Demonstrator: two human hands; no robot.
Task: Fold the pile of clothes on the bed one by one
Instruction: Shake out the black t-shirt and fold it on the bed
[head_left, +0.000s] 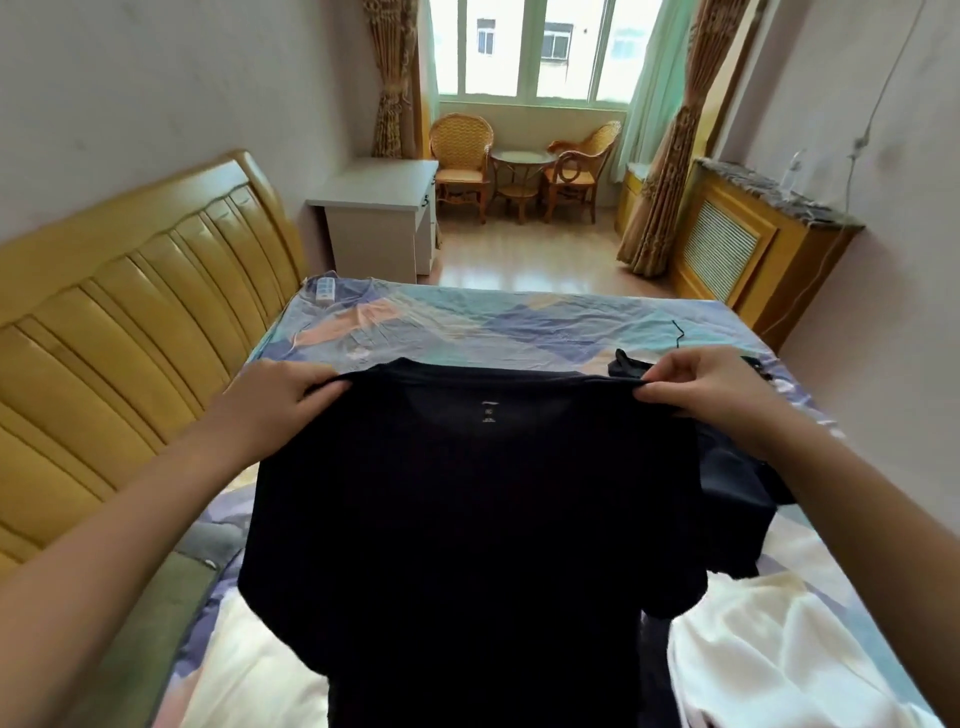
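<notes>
- Over the middle of the bed (545, 322), a black T-shirt (467, 519) hangs spread out in the air, its collar edge uppermost and a small white label print showing just below the neckline.
- At 9 o'clock of the collar, the left hand (275, 410) grips the shoulder seam, fingers curled over the cloth.
- At 3 o'clock of the collar, the right hand (711, 395) pinches the other shoulder between thumb and fingertips.
- Behind the shirt at 3 o'clock lies a dark heap of clothes (737, 493) on the patterned sheet.
- Down at 5 o'clock a white garment (779, 649) lies rumpled on the bed, touching the dark heap.
- Along 9 o'clock runs a yellow padded headboard (130, 322).
- Up at 12 o'clock stand two wicker chairs (462, 156) on either side of a small round table (519, 171) beneath the window.
- Near 11 o'clock a white remote (324, 289) rests at the sheet's far corner.
</notes>
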